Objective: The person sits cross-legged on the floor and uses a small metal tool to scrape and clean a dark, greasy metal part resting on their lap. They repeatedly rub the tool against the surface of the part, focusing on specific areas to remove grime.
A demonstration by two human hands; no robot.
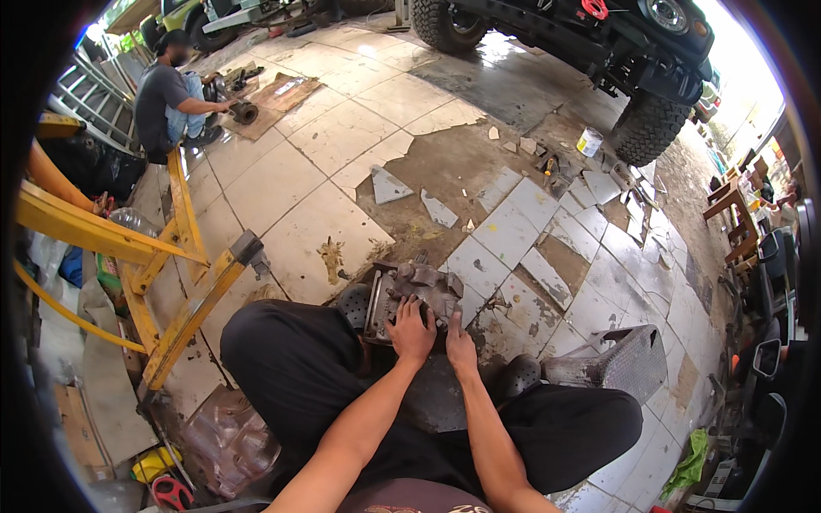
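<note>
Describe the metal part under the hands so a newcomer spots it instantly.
Find the black trousers at the bottom. Just past them, the left hand and right hand are on a bulky, brownish metal part. Unlike the flat tile pieces beyond, it is thick and lumpy.

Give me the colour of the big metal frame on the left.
The metal frame is mostly yellow, with dark worn patches; see the head view.

Cream tiles (342, 120) pave the workshop floor, giving way to bare concrete (428, 158) and cracked grey tiles (522, 214). A black off-road vehicle (556, 30) fills the upper right, where bright daylight (753, 64) enters. A metal ladder (96, 96) and yellow steel frame (192, 329) occupy the left; a grey stool (633, 357) stands right.
</note>
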